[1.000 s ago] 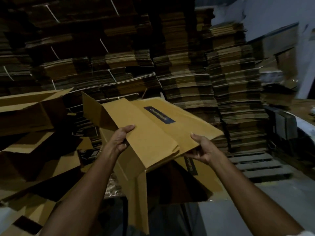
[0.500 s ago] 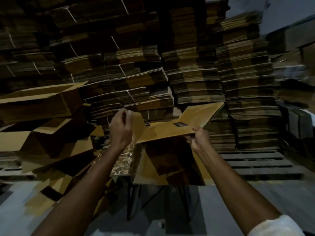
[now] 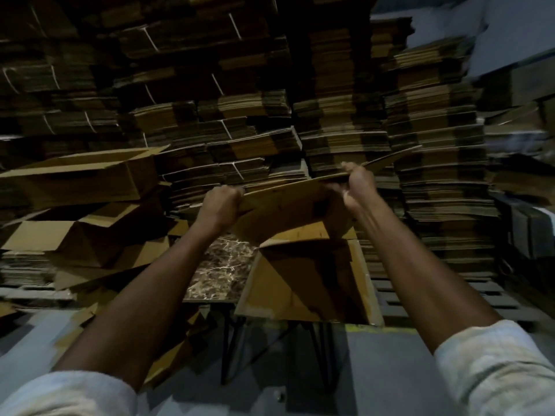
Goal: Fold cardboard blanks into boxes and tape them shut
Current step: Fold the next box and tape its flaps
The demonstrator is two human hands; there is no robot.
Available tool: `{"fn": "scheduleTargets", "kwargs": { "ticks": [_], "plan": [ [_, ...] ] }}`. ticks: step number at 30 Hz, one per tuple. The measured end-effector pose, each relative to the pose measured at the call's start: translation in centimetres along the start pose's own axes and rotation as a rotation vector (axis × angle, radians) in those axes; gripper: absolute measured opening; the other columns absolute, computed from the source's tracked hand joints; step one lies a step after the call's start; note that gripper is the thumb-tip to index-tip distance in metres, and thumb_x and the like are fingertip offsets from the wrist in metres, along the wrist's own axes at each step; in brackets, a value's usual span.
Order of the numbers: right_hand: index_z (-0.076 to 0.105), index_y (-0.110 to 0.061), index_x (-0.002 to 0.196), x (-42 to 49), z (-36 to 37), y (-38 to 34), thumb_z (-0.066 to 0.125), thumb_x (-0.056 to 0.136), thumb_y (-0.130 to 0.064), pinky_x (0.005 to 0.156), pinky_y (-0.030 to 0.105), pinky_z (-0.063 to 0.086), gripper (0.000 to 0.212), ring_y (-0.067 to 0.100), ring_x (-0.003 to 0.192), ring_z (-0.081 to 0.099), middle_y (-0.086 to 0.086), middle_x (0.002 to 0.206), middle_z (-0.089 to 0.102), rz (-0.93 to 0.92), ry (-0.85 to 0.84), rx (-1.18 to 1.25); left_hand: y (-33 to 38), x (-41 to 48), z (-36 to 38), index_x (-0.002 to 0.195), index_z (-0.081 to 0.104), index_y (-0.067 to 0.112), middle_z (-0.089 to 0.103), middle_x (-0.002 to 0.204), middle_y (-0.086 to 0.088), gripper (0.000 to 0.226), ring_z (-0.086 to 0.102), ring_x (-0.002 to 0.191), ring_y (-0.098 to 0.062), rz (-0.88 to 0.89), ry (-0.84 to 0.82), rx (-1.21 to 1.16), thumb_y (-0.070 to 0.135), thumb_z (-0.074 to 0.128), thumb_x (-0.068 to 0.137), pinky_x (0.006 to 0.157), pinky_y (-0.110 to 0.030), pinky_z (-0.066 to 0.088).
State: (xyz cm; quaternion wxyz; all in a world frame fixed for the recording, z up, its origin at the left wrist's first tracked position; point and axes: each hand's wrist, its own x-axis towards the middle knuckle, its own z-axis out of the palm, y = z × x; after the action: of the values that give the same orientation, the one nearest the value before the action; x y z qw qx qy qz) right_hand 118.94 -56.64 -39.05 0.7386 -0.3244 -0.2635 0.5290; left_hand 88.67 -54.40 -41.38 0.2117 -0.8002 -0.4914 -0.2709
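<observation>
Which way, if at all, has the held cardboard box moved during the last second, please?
Yes: the cardboard box went outward, toward the cardboard stacks, uncovering the marbled tabletop.

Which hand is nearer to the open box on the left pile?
Left. The left hand grips the blank's left end, to the right of the open box; the right hand grips the blank's other end, farther right.

Both arms stretch forward, left hand [image 3: 220,202] and right hand [image 3: 359,183] each gripping the cardboard blank [image 3: 288,211].
</observation>
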Motion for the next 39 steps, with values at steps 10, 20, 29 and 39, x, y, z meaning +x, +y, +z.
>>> {"fn": "scheduleTargets", "kwargs": {
  "ticks": [10, 20, 29, 39],
  "plan": [
    [0.054, -0.004, 0.123, 0.0, -6.7, 3.8, 0.057, 0.101, -0.007, 0.081, 0.038, 0.061, 0.023, 0.024, 0.106, 0.068, 0.011, 0.12, 0.065, -0.101, 0.187, -0.185, 1.4, -1.5, 8.6, 0.103, 0.066, 0.006, 0.069, 0.091, -0.017, 0.02, 0.065, 0.081, -0.033, 0.144, 0.021, 0.023, 0.004, 0.06, 0.084, 0.065, -0.039, 0.054],
    [0.059, -0.009, 0.127, 0.2, -15.3, 11.5, 0.048, 0.104, 0.001, 0.052, 0.045, 0.061, 0.027, 0.033, 0.102, 0.067, 0.015, 0.121, 0.067, 0.338, 0.326, -0.143, 1.8, -5.1, 15.3, 0.099, 0.074, 0.029, 0.071, 0.092, 0.004, 0.024, 0.066, 0.084, -0.016, 0.099, -0.51, -0.102, 0.009, 0.064, 0.089, 0.071, -0.032, 0.055],
    [0.054, -0.004, 0.1, 4.0, -12.5, 5.3, 0.046, 0.107, -0.007, 0.069, 0.044, 0.063, 0.011, 0.027, 0.094, 0.064, 0.018, 0.11, 0.061, 0.199, 0.162, -0.135, 2.9, -0.2, 11.7, 0.101, 0.069, 0.015, 0.07, 0.09, -0.008, 0.017, 0.068, 0.081, -0.028, 0.018, -0.168, -0.014, 0.005, 0.059, 0.091, 0.066, -0.034, 0.051],
    [0.062, -0.007, 0.122, 5.0, -19.9, 16.1, 0.058, 0.101, -0.005, 0.049, 0.029, 0.058, 0.021, 0.023, 0.095, 0.065, 0.015, 0.129, 0.065, 0.378, 0.329, -0.183, 0.9, -4.4, 21.1, 0.109, 0.072, 0.027, 0.071, 0.105, 0.003, 0.029, 0.066, 0.097, -0.015, -0.081, -0.494, -0.157, 0.008, 0.056, 0.094, 0.086, -0.035, 0.055]
  ]
}}
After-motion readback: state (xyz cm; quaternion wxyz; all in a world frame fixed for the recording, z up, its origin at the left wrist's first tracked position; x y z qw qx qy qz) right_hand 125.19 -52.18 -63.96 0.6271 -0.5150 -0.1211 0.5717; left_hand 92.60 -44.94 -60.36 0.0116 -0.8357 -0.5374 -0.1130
